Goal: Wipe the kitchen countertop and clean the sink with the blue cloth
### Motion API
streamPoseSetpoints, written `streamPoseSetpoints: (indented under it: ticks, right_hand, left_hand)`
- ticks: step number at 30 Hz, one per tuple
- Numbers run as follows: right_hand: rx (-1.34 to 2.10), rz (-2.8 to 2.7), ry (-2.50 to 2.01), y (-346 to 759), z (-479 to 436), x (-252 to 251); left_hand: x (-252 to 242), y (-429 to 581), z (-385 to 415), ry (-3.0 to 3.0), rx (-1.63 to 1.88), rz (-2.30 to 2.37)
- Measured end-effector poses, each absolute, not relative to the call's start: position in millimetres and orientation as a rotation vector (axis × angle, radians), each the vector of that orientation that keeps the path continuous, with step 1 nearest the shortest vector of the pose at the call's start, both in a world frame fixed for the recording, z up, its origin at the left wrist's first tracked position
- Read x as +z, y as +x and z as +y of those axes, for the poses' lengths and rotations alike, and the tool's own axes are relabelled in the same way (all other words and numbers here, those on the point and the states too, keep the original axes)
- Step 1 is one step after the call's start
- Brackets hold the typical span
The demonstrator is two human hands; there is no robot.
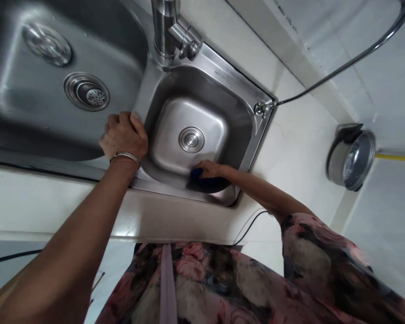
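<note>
Below, right hand (pixel 211 170) clutches one blue cloth (pixel 207 182); left hand (pixel 124 137) grips the ridge (pixel 140 96) between two basins (pixel 195 112)

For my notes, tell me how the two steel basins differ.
The large left stainless-steel basin has a perforated strainer drain; the small square right basin has a closed round plug. Only the small one holds the right hand with a dark blue pad. Both are shiny steel.

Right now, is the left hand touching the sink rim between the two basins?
Touching. The head view shows the left hand resting on the divider rim, fingers curled over its edge toward the larger basin, with no gap visible.
</note>
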State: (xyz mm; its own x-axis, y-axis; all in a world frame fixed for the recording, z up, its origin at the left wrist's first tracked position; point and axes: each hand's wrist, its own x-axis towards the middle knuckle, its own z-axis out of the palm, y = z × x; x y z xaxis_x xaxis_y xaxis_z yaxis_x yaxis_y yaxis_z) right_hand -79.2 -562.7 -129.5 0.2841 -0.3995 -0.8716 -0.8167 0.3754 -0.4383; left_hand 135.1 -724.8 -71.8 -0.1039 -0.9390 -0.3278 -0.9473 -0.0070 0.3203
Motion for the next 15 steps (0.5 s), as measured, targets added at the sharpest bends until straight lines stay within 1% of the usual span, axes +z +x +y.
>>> streamPoseSetpoints:
  ticks: [6, 10, 12, 15]
  right_hand:
    - [0.393, 1.454, -1.403, -58.1, -554.0, -139.2]
    - [0.350, 1.605, -1.405, -57.8, -556.6, -142.2]
    - [0.212, 1.767, -1.302, -65.8, -562.6, -139.8]
    - [-0.141, 1.931, -1.016, -79.7, -570.4, -129.9]
  left_hand:
    - [-74.3, 135.1, -724.3, -2.094, 0.681, 2.197]
    - [-74.3, 134.9, -724.2, -2.093, 0.713, 2.185]
    - [-74.9, 135.4, -724.3, -2.093, 0.712, 2.202]
    - [-76.5, 136.8, -724.5, -2.088, 0.705, 2.236]
